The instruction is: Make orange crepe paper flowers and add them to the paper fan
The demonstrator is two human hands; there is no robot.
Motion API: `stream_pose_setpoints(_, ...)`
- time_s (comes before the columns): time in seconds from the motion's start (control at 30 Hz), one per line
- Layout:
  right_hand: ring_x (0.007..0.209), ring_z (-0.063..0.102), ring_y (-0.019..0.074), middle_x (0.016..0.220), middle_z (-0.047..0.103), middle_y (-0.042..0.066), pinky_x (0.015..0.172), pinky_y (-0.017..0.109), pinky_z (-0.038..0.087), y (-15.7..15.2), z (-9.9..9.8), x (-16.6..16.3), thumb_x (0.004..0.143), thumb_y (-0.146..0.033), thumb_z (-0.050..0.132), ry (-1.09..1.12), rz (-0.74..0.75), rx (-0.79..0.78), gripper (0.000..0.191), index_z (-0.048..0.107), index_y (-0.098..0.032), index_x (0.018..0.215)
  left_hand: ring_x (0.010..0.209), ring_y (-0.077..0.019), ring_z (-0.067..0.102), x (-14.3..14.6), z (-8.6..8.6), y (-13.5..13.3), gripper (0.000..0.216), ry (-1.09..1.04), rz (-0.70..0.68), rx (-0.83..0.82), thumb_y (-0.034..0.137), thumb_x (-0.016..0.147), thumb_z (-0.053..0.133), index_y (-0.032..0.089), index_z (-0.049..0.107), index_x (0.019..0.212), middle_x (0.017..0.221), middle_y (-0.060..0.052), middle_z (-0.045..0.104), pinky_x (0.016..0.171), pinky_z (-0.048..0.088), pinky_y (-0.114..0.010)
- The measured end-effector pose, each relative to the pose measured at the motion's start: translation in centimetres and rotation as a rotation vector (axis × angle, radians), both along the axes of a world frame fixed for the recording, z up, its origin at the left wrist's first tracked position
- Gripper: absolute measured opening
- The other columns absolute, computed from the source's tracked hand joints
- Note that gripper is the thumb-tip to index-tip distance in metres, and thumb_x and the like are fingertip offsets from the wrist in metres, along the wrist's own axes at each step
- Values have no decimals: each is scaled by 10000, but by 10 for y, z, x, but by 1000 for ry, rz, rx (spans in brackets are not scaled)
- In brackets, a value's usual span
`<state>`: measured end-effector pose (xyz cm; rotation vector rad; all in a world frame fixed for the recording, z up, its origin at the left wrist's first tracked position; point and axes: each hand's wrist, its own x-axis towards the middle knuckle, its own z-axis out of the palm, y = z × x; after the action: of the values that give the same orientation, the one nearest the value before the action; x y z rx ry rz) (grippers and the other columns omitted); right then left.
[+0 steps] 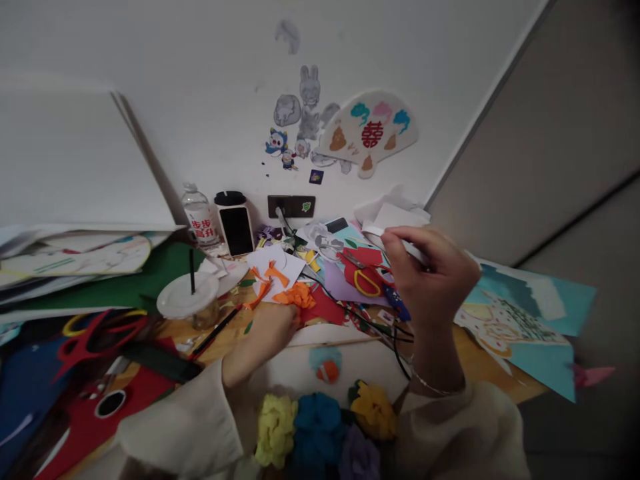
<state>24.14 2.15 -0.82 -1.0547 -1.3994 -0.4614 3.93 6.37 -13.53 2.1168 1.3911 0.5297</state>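
We lean over a cluttered wooden table (480, 367) strewn with coloured paper.

Our right hand (435, 280) hangs above the mess, fingers closed around a slim white stick-shaped tool (407, 249) that points left. Our left hand (267, 333) lies low at mid-table with its fingertips at a small orange crumpled-paper flower (296, 294); we cannot tell whether they pinch it. A lidded clear plastic cup with a black straw (187, 300) stands near its left, and yellow-handled scissors (367, 281) lie between the flower and our right hand.
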Motion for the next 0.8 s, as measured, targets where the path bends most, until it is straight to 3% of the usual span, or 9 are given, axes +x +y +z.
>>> stream_pose_setpoints(0.2, 675, 614, 155, 737, 683, 19, 567, 280, 437, 1, -1, -1, 826, -228, 628, -26, 6, -37, 84, 680, -190, 773, 621, -199, 531, -11, -14, 17, 50, 90, 39, 14, 196, 622, 639, 160, 604, 619, 643, -64, 582, 601, 314, -289)
stream_pose_setpoints(0.4, 666, 608, 148, 737, 677, 20, 557, 269, 422, 0, -1, -1, 822, -212, 629, -31, 20, -49, 79, 674, -185, 763, 586, -153, 508, -13, -21, 19, 70, -23, 14, 23, 138, 602, 649, 188, 639, 651, 633, -12, 593, 578, 308, -246)
stream_pose_setpoints(0.57, 605, 564, 128, 746, 678, 13, 514, 257, 390, -1, -1, 0, 827, -235, 622, -76, 33, -101, 87, 674, -194, 771, 496, -118, 433, -16, -5, 27, 71, -113, -53, 6, 154, 644, 626, 172, 607, 578, 538, 13, 541, 521, 282, -242)
stream_pose_setpoints(0.67, 639, 573, 126, 748, 676, 9, 559, 250, 418, -1, -1, 0, 833, -226, 612, -150, 130, -189, 89, 673, -191, 779, 547, -124, 476, -17, 11, 32, 136, -171, -89, 1, 247, 705, 612, 167, 585, 598, 579, 10, 562, 529, 331, -230)
stream_pose_setpoints(0.73, 657, 588, 127, 746, 673, 5, 601, 248, 445, 0, -2, -1, 835, -223, 606, -194, 230, -268, 85, 671, -198, 786, 570, -122, 509, -16, 24, 30, 191, -304, -71, -31, 334, 734, 616, 163, 582, 659, 621, 7, 585, 550, 381, -226)
stream_pose_setpoints(0.8, 656, 593, 124, 746, 672, -2, 615, 245, 460, 0, -3, -4, 831, -218, 609, -223, 337, -325, 68, 669, -208, 802, 544, -120, 533, -15, 36, 24, 238, -571, -17, -124, 384, 720, 654, 161, 572, 725, 608, 12, 595, 542, 419, -229)
